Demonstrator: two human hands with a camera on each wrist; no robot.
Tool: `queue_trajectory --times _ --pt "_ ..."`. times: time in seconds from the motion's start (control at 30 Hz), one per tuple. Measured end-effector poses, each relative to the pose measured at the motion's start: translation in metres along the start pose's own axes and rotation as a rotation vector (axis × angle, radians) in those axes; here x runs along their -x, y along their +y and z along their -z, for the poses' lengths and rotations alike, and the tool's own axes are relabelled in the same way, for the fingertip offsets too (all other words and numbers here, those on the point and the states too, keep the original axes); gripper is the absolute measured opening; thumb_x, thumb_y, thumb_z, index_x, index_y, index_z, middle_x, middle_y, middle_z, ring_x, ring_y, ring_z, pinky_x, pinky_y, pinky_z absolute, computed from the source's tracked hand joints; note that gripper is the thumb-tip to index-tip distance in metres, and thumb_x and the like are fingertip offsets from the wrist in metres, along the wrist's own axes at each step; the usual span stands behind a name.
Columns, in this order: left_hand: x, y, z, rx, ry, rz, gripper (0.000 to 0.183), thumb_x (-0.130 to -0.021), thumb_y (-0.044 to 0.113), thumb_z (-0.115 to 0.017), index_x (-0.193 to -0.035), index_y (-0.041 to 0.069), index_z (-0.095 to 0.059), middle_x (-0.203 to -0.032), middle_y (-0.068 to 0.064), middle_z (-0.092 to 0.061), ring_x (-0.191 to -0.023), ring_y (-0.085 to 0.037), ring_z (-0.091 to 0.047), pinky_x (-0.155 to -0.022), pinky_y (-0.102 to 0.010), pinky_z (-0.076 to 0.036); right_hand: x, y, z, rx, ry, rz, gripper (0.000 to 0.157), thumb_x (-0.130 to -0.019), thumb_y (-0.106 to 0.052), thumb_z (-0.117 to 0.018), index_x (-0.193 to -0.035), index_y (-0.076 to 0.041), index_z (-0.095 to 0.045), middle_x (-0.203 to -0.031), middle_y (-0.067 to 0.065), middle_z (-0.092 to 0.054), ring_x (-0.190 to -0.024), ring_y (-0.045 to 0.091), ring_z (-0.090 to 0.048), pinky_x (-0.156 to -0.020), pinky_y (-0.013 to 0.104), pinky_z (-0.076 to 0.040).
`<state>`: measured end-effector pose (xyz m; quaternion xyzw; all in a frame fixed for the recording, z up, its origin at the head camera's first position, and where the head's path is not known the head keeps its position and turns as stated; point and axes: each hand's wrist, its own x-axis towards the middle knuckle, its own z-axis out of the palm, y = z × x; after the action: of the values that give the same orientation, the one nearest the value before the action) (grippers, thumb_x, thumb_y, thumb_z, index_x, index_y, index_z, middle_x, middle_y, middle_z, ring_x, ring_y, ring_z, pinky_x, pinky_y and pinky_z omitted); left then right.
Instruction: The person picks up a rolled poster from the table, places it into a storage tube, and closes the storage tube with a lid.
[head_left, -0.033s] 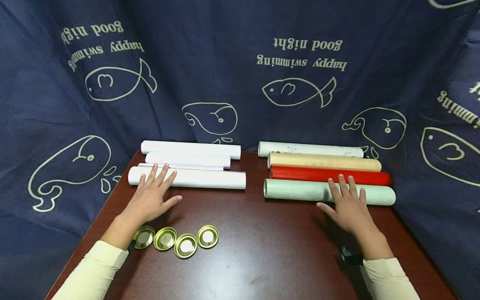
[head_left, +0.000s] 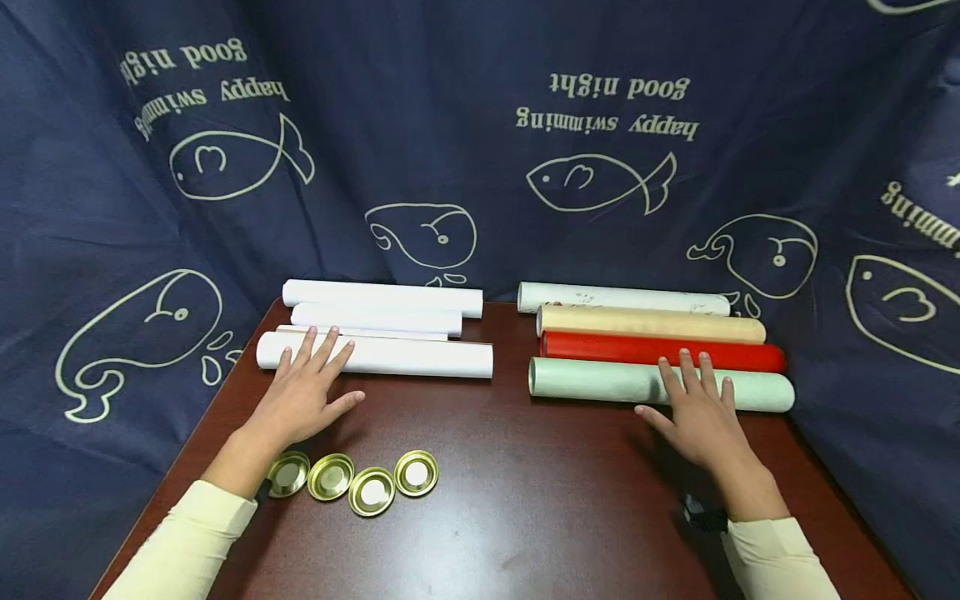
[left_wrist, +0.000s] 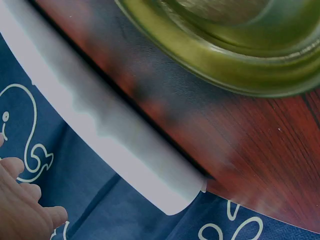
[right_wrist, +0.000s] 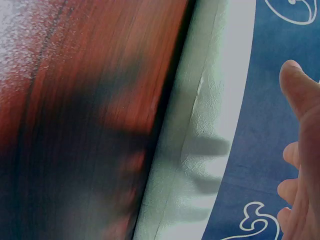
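Observation:
My left hand (head_left: 298, 406) is spread, its fingers overlapping the front white roll (head_left: 420, 358) in the head view. Finger shadows fall on the light green roll (head_left: 592, 381) under my right hand (head_left: 701, 421), whose fingers are also straight and apart. Nothing is held in either hand. Behind the front white roll lie two more white rolls, a shorter one (head_left: 375, 319) and a long one (head_left: 382, 296). A red roll (head_left: 607, 346), a cream roll (head_left: 645, 322) and a patterned white roll (head_left: 622, 298) lie behind the green one.
Several gold round lids (head_left: 371, 492) lie hollow side up near my left wrist, one (left_wrist: 245, 75) large in the left wrist view. Rolls and lids are on a dark reddish-brown table (head_left: 487, 542). A navy curtain (head_left: 450, 125) with fish drawings hangs behind and beside it.

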<state>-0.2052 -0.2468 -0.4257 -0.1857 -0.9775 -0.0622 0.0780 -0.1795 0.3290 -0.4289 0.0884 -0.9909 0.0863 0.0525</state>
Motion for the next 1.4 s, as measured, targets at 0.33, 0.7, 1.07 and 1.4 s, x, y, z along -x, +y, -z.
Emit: queue_trajectory --times 0.33,0.7,1.07,1.4 --pt "-0.011 -0.004 -0.003 -0.002 -0.011 -0.028 0.08 -0.095 0.061 -0.054 -0.155 0.013 -0.034 -0.163 -0.017 -0.017 -0.149 -0.043 -0.005 -0.11 -0.07 -0.013 -0.018 0.002 -0.014 -0.035 0.028 0.077 0.087 -0.091 -0.05 -0.066 -0.15 0.004 -0.033 -0.156 0.034 -0.019 -0.144 0.053 -0.007 -0.109 0.073 -0.003" --pt "-0.043 -0.014 -0.014 -0.008 -0.023 -0.093 0.075 -0.093 0.048 -0.064 -0.152 0.01 -0.039 -0.159 -0.023 -0.024 -0.145 -0.047 -0.016 -0.108 -0.07 -0.021 -0.03 0.014 -0.029 -0.036 0.002 0.17 0.086 -0.084 -0.041 -0.078 -0.148 0.002 -0.04 -0.148 0.031 -0.037 -0.138 0.051 -0.027 -0.108 0.072 -0.015" --pt "-0.059 -0.014 -0.025 0.032 0.009 -0.128 0.058 -0.095 0.031 -0.067 -0.145 0.008 -0.05 -0.149 -0.028 -0.039 -0.136 -0.05 -0.034 -0.104 -0.067 -0.032 -0.027 0.008 -0.033 -0.118 0.06 0.239 0.063 -0.074 -0.038 -0.087 -0.115 0.0 -0.059 -0.104 0.013 -0.059 -0.094 0.032 -0.057 -0.084 0.051 -0.048" --pt "-0.06 -0.009 -0.033 0.083 -0.002 -0.108 0.046 -0.096 0.023 -0.066 -0.139 0.008 -0.057 -0.141 -0.024 -0.05 -0.123 -0.049 -0.048 -0.098 -0.066 -0.038 -0.024 -0.003 -0.039 -0.185 0.011 0.191 0.076 -0.075 -0.046 -0.083 -0.133 -0.003 -0.058 -0.127 0.018 -0.061 -0.118 0.048 -0.049 -0.101 0.065 -0.027"
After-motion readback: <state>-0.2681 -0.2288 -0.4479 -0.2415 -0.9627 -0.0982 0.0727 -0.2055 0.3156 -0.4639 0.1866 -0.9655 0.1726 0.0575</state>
